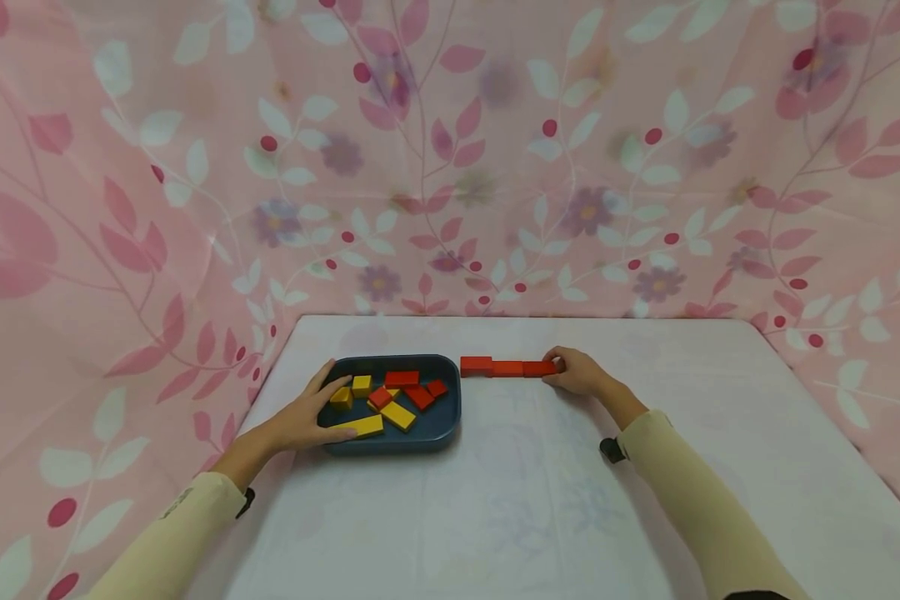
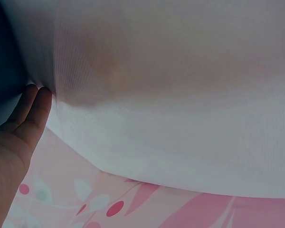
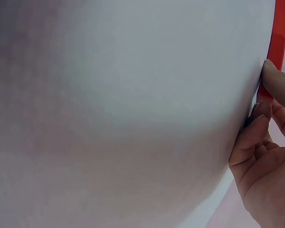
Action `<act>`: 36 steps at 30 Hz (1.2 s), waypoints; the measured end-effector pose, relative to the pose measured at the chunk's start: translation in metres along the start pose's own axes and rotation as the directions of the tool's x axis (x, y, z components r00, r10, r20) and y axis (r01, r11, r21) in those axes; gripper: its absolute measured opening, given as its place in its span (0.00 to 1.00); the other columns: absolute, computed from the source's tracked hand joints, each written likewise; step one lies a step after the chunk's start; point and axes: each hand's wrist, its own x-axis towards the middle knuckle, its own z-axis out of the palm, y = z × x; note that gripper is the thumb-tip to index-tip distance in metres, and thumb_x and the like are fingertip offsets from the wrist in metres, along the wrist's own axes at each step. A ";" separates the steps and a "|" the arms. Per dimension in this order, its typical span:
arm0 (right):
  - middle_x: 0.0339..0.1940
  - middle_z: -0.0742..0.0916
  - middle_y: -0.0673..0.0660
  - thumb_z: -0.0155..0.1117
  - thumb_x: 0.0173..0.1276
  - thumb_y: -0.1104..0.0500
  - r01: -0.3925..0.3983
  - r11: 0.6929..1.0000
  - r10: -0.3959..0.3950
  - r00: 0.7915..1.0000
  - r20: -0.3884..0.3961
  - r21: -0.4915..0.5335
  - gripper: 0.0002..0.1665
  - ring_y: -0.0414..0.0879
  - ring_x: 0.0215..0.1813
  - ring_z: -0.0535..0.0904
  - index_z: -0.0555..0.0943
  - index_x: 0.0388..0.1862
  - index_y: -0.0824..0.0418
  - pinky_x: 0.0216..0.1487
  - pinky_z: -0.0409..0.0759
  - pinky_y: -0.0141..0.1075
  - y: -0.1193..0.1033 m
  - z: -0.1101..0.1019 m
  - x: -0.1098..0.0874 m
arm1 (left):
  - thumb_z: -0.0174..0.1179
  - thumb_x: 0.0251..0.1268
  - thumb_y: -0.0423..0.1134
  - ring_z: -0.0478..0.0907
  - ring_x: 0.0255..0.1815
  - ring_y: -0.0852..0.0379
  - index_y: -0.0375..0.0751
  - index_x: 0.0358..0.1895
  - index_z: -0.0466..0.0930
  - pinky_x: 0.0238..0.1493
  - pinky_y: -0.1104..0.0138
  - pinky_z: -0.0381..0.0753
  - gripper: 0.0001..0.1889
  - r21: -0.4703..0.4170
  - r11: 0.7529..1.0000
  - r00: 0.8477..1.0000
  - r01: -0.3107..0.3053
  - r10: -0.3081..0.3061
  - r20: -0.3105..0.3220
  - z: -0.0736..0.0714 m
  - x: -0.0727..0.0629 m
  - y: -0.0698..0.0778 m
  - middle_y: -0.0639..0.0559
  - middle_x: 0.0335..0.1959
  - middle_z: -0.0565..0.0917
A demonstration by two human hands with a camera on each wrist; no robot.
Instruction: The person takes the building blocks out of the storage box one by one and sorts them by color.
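Note:
A dark blue tray [image 1: 450,417] holds red and yellow blocks, among them a long yellow block [image 1: 367,426] and a red block [image 1: 402,379]. My left hand [image 1: 303,419] grips the tray's left end, thumb and a finger reaching over the rim; in the left wrist view two fingers [image 2: 38,107] lie along the tray's dark outer side. To the right of the tray, red blocks form a row end to end. My right hand [image 1: 579,372] pinches the right-end red block [image 1: 537,369] between thumb and fingers. The left-end red block [image 1: 476,366] stands slightly taller than the others.
A white cloth covers the table [image 1: 525,500]. Pink floral fabric [image 1: 450,167] hangs behind it and at both sides. The row of blocks lies near the table's back edge, close to the tray's right rim.

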 end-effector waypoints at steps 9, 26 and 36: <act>0.37 0.81 0.58 0.68 0.66 0.54 -0.022 1.000 0.022 1.000 0.001 -0.008 0.22 0.50 0.40 0.74 0.77 0.57 0.59 0.42 0.73 0.39 0.001 0.001 -0.001 | 0.66 0.53 0.67 0.48 0.78 0.30 0.50 0.79 0.54 0.66 0.31 0.61 0.52 -0.002 1.000 1.000 0.015 -0.015 0.009 0.001 0.000 0.000 0.43 0.82 0.33; 0.34 0.79 0.57 0.70 0.65 0.53 0.003 1.000 -0.003 1.000 -0.014 -0.013 0.22 0.50 0.39 0.72 0.77 0.55 0.59 0.40 0.70 0.38 -0.001 0.001 -0.003 | 0.67 0.53 0.65 0.50 0.77 0.28 0.50 0.78 0.54 0.65 0.29 0.61 0.51 0.017 1.000 1.000 0.005 -0.005 0.004 0.002 0.000 -0.001 0.42 0.82 0.33; 0.36 0.81 0.58 0.69 0.66 0.53 0.009 0.999 -0.009 1.000 -0.001 -0.031 0.23 0.50 0.39 0.74 0.78 0.58 0.58 0.41 0.73 0.38 -0.004 -0.002 -0.001 | 0.66 0.53 0.67 0.49 0.77 0.29 0.51 0.79 0.53 0.65 0.29 0.60 0.53 0.022 1.000 1.000 0.010 -0.011 0.009 0.000 0.000 -0.002 0.42 0.82 0.32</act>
